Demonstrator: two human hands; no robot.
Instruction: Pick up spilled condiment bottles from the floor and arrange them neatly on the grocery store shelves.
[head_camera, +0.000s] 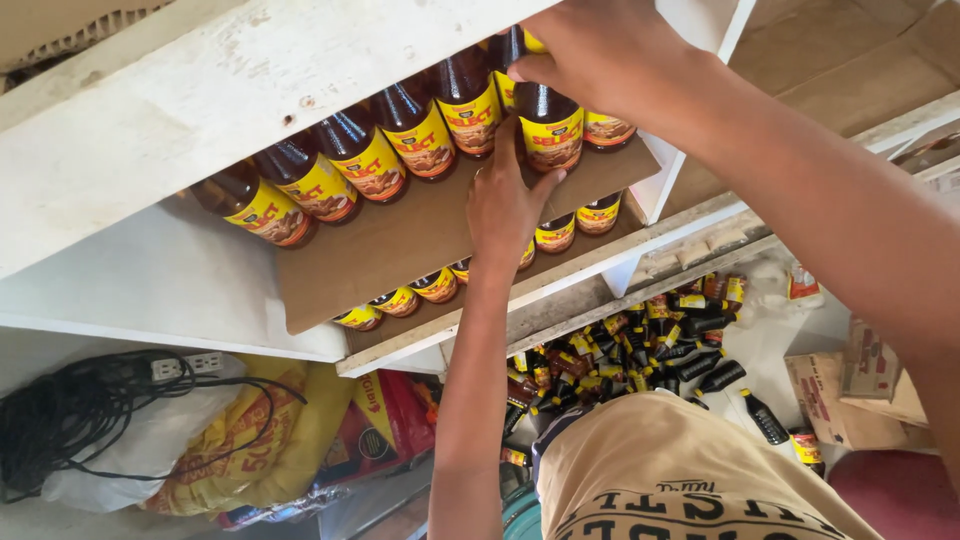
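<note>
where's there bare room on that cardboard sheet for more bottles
The cardboard sheet is bare in front of the bottle row, left of the left hand. The white shelf left of it is bare too. Crowded: around the right hand and the bottle pile below.

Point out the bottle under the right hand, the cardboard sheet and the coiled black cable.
bottle (551, 135), head view, on its yellow label.
cardboard sheet (385, 245), head view, on its bare middle.
black cable (70, 415), head view, on the coil's centre.

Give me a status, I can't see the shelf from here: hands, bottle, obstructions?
Right hand gripping brown bottle at its neck. Left hand flat on cardboard sheet. Row of bottles alongside; nothing blocking.
</note>
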